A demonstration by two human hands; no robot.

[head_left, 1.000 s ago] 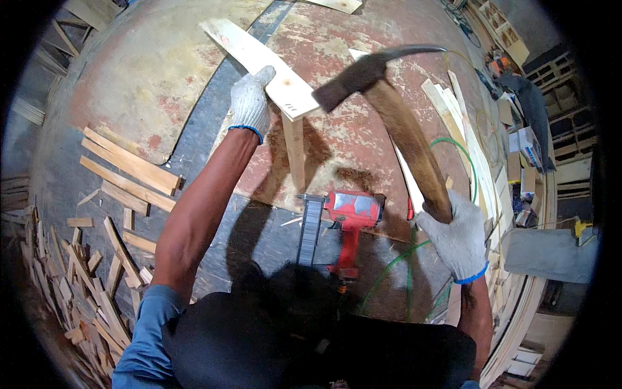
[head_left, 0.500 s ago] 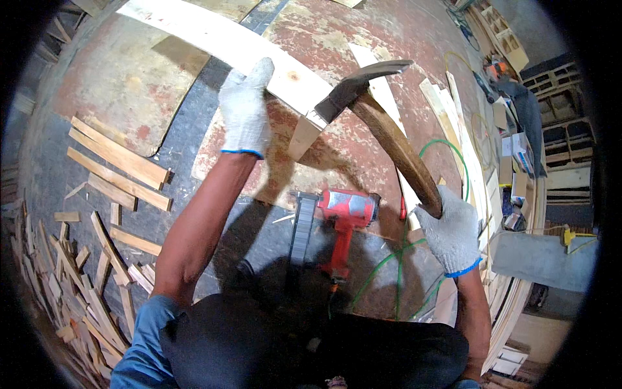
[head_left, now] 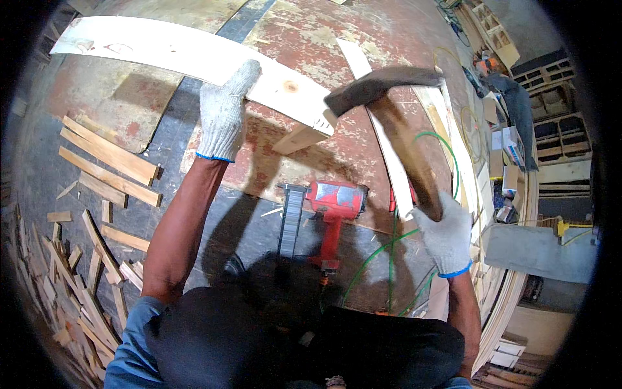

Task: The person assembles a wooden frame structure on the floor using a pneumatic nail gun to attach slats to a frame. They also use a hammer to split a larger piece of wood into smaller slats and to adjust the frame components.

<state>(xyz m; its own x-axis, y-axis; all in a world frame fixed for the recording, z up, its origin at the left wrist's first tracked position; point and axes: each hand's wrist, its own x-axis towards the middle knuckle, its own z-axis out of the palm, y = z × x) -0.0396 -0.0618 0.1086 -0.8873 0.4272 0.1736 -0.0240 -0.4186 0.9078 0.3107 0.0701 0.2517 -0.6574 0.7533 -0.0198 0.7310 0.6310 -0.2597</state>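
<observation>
My left hand, in a white knit glove, grips a long pale wooden board by its near edge, the thumb laid over its top face. A short wood block meets the underside of the board's right end. In my gloved right hand is the wooden handle of a hammer. The hammer's head is beside the board's right end; whether they touch I cannot tell. Below the board, a red nail gun with a grey magazine lies on the floor.
Loose wood strips and a heap of offcuts lie at left. Long pale planks stretch along the right. A green hose curls near the nail gun. Boxes and a grey panel stand farther right.
The board has turned, its far left end swinging nearer and to the left, with my left hand still on it. The hammer has tilted, its head now slightly farther right and blurred.
</observation>
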